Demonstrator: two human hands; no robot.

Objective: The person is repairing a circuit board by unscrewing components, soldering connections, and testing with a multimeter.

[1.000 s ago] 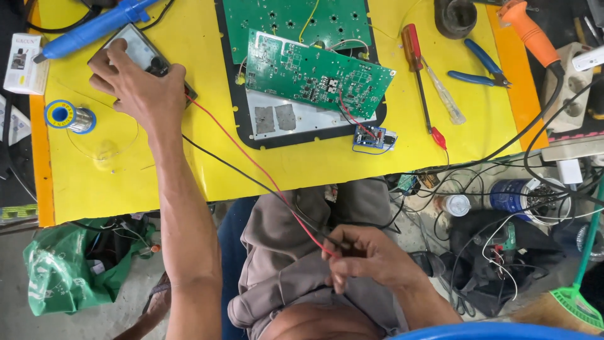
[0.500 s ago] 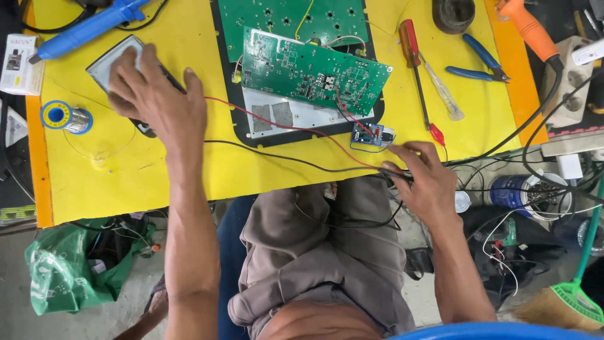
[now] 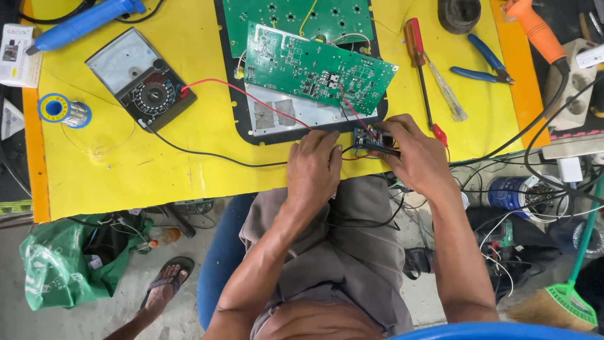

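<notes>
A white carton [image 3: 17, 55] lies at the yellow table's [image 3: 189, 164] left edge. Both hands meet at the front edge: the left hand [image 3: 314, 169] curls narrow by a small blue board [image 3: 367, 140], apparently pinched in the right hand [image 3: 416, 157].

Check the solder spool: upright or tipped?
Tipped. The solder spool lies on its side on the yellow table, blue flange facing left, far from both hands.
</notes>
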